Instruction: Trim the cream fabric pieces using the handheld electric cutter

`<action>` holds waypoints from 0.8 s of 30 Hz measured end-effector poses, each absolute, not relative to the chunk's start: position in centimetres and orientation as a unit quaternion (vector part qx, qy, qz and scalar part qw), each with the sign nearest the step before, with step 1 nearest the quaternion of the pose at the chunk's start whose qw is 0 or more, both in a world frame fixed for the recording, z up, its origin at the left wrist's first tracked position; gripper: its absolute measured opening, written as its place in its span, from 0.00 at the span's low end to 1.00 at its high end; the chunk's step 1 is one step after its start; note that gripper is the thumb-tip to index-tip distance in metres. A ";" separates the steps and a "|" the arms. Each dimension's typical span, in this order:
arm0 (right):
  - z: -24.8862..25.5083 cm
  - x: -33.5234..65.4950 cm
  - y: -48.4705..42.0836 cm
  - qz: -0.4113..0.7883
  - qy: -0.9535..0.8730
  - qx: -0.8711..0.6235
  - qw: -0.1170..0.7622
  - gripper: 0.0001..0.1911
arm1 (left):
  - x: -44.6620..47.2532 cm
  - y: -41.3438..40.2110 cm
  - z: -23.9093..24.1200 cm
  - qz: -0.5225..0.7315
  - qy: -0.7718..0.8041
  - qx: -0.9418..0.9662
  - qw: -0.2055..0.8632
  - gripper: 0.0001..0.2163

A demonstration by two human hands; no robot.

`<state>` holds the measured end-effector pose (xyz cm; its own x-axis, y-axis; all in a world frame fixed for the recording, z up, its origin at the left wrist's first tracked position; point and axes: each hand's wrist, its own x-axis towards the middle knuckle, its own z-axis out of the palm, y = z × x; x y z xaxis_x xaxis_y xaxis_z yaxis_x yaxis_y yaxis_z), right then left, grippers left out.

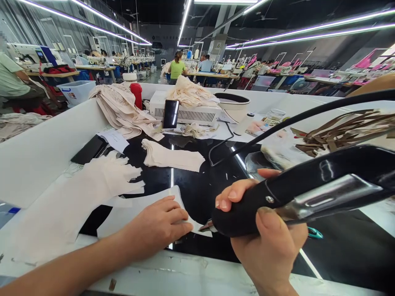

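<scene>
My right hand grips a black corded hand tool with a metal lever along its side. The tool's narrow metal tip touches or hovers just over the right corner of a white flat piece; I cannot tell which. My left hand lies on that piece with its fingers stretched out, just left of the tip. A heap of pale cut fabric pieces lies left of my left hand. Beyond it, a stack of cream fabric strips rests on the black work surface.
The tool's black cable arches across the right. At the back stand a white vented box, a phone, a white tub and cream fabric. Brown straps pile up at right. A teal tool lies behind my right hand.
</scene>
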<state>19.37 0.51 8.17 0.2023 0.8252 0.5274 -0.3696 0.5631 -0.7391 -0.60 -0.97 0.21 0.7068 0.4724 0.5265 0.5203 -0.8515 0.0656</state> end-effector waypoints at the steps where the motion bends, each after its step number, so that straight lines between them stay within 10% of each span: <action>1: 8.1 19.2 0.5 0.407 -0.487 -0.233 0.737 0.21 | -0.6 -1.0 0.2 -0.272 -0.269 -0.923 0.041 0.09; 24: 8.3 19.6 0.0 0.381 -0.510 -0.284 0.717 0.21 | -0.6 -1.0 0.4 -0.279 -0.269 -0.921 0.033 0.11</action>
<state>19.64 0.02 8.26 0.1895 0.8368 0.5136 -0.2569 0.5472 -0.7966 -0.64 -1.03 0.45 0.6992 0.4776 0.5320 0.5145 -0.8528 0.0894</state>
